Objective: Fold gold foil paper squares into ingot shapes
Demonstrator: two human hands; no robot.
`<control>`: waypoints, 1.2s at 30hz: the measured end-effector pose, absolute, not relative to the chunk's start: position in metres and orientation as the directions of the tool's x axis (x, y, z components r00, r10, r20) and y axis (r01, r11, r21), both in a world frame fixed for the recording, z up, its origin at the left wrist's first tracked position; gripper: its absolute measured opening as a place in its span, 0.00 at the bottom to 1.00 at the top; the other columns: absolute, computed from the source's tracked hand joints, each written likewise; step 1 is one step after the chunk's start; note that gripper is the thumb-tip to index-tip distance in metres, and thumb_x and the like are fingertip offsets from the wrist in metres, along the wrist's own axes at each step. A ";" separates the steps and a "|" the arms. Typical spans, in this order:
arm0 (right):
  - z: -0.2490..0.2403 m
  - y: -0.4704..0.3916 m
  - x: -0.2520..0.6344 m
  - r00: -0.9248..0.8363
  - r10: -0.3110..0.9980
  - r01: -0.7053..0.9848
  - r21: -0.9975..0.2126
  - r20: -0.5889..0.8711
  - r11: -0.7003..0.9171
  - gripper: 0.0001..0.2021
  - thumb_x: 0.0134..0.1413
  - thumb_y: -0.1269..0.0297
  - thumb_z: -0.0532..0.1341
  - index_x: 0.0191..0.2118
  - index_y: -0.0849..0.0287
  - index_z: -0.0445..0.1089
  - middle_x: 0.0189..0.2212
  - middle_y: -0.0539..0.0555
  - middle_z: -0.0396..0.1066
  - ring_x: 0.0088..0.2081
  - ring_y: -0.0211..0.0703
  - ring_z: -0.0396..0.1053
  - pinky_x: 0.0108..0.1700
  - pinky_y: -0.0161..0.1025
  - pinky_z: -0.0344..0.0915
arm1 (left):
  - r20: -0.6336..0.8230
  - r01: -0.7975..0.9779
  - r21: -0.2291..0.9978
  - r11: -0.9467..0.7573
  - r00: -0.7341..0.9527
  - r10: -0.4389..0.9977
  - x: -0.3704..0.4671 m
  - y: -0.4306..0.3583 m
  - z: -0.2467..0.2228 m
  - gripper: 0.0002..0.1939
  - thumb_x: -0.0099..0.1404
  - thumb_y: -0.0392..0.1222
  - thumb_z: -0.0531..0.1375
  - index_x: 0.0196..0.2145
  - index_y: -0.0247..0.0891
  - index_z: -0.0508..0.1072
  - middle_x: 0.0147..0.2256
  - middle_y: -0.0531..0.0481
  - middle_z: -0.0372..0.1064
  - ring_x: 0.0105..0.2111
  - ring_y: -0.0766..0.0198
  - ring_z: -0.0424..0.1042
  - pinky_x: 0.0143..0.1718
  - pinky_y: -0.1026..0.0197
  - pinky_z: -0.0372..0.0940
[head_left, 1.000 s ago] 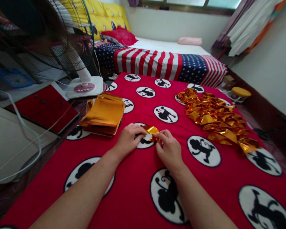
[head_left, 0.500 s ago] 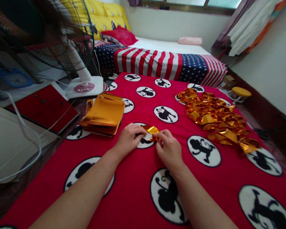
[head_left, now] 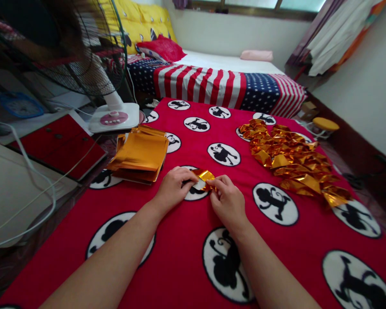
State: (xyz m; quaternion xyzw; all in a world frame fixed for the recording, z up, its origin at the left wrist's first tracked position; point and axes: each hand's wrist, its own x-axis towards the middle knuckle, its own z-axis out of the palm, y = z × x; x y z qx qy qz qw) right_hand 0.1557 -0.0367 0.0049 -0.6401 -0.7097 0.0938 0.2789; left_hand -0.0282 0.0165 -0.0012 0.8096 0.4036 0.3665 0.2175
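Note:
A small folded piece of gold foil paper (head_left: 206, 175) lies between my hands, just above the red cloth (head_left: 180, 231). My left hand (head_left: 175, 187) pinches its left end, where a pale underside shows. My right hand (head_left: 227, 196) pinches the right end between thumb and fingers. Part of the paper is hidden by the fingertips. To the left sits a stack of flat gold foil sheets (head_left: 138, 151), its edges uneven. At the right, several folded gold foil pieces (head_left: 281, 161) are heaped in overlapping rows.
A running electric fan with a white base (head_left: 114, 116) stands beyond the stack on the left. White cables (head_left: 53, 189) hang at the left side. A bed with a striped and starred cover (head_left: 206, 83) stands behind. A yellow stool (head_left: 326, 124) is on the right.

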 end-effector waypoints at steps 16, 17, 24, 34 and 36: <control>0.004 -0.037 0.156 -0.024 0.963 0.858 -0.489 0.268 0.157 0.15 0.53 0.73 0.56 0.42 0.53 0.75 0.39 0.51 0.71 0.32 0.38 0.68 0.31 0.34 0.57 | 0.404 0.486 0.668 -0.563 0.398 0.823 -0.029 0.017 -0.003 0.06 0.61 0.33 0.62 0.33 0.41 0.78 0.35 0.50 0.77 0.39 0.60 0.72 0.44 0.56 0.64; 0.004 -0.037 0.156 -0.024 0.962 0.858 -0.488 0.270 0.158 0.15 0.53 0.73 0.56 0.42 0.53 0.75 0.39 0.51 0.71 0.32 0.38 0.68 0.31 0.34 0.57 | 0.405 0.486 0.669 -0.563 0.397 0.824 -0.029 0.016 -0.003 0.06 0.61 0.32 0.62 0.33 0.41 0.78 0.35 0.50 0.77 0.39 0.60 0.72 0.44 0.56 0.64; 0.003 -0.036 0.156 -0.023 0.963 0.862 -0.482 0.268 0.155 0.15 0.53 0.73 0.56 0.42 0.53 0.74 0.39 0.51 0.71 0.31 0.38 0.68 0.30 0.34 0.56 | 0.399 0.485 0.674 -0.557 0.396 0.827 -0.029 0.016 -0.002 0.05 0.62 0.33 0.62 0.32 0.41 0.78 0.36 0.50 0.77 0.39 0.60 0.72 0.44 0.56 0.63; 0.004 -0.037 0.156 -0.022 0.964 0.859 -0.489 0.265 0.153 0.15 0.53 0.73 0.56 0.43 0.53 0.75 0.39 0.50 0.71 0.31 0.37 0.67 0.30 0.34 0.56 | 0.391 0.486 0.676 -0.554 0.400 0.829 -0.029 0.016 -0.002 0.06 0.62 0.33 0.62 0.33 0.41 0.78 0.36 0.50 0.77 0.39 0.60 0.72 0.45 0.56 0.63; 0.003 -0.037 0.156 -0.018 0.965 0.857 -0.494 0.262 0.150 0.15 0.53 0.73 0.56 0.43 0.53 0.75 0.39 0.51 0.71 0.31 0.37 0.67 0.30 0.34 0.57 | 0.389 0.487 0.676 -0.553 0.401 0.829 -0.029 0.017 -0.002 0.05 0.62 0.33 0.62 0.33 0.40 0.78 0.36 0.50 0.77 0.39 0.60 0.72 0.45 0.56 0.63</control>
